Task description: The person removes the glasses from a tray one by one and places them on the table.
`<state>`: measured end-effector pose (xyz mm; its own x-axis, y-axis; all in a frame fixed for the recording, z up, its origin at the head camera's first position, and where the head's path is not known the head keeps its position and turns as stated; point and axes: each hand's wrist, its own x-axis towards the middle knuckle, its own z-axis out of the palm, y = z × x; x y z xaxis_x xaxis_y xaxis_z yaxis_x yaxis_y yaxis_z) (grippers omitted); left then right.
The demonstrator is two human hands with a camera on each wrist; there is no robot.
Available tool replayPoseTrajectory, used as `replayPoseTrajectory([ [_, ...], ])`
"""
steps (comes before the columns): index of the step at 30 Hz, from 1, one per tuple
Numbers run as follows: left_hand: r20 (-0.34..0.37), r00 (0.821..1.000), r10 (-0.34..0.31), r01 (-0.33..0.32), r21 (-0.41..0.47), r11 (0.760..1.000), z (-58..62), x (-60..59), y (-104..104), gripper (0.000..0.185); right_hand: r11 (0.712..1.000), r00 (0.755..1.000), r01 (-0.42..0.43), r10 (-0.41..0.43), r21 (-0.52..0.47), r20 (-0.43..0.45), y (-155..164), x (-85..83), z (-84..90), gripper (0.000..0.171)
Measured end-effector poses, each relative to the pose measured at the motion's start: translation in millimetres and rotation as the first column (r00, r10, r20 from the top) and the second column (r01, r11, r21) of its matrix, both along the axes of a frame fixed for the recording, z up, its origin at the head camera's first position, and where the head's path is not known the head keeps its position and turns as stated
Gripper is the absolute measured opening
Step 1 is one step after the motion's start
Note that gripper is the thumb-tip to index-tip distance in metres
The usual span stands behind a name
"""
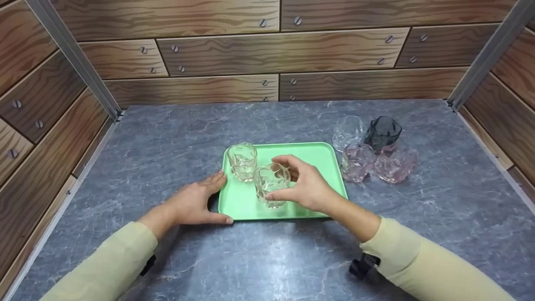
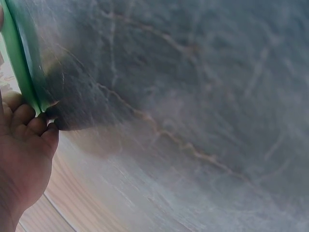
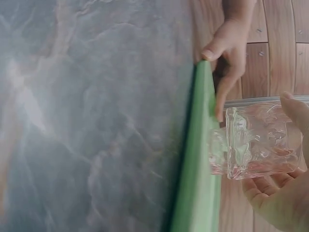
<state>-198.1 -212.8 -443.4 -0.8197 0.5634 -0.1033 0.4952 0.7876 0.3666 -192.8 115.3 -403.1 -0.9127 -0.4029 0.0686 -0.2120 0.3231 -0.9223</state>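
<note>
Right hand (image 1: 307, 188) curled round a clear faceted glass tumbler (image 1: 271, 184) standing on the flat green plastic tray (image 1: 322, 156), beside a second clear tumbler (image 1: 242, 161). Left hand (image 1: 196, 202) flat-fingered, steadying the tray's edge on the grey marbled worktop (image 1: 167, 129). Likely rigid, slippery, breakable; best gripped round the ridged sides.

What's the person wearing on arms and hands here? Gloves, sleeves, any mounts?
No gloves: the left hand and right hand are bare. Both arms wear long, plain pale yellow-beige sleeves, left sleeve and right sleeve, ending at the wrists. A black device sits under the right wrist, and a black strap shows under the left. No rings or markings visible.
</note>
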Motion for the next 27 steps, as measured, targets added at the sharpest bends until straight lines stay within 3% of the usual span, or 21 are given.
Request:
replayPoseTrajectory([
  [8, -0.007, 1.000, -0.004, 0.004, 0.004, 1.000, -1.3, -0.7, 0, 0.126, 1.000, 0.997, 0.003, -0.004, -0.008, -0.073, 25, 5.7, 22.1, 0.086],
  [14, -0.007, 1.000, -0.003, 0.003, 0.018, 1.000, -0.9, -0.4, 0, 0.126, 0.999, 0.996, 0.026, -0.024, 0.022, -0.081, 53, 9.5, 33.4, 0.086],
  [27, -0.004, 1.000, -0.008, 0.008, 0.025, 1.000, 0.0, -0.4, 0, 0.125, 0.985, 0.988, 0.131, -0.121, 0.116, -0.093, 122, 19.7, 38.3, 0.087],
])
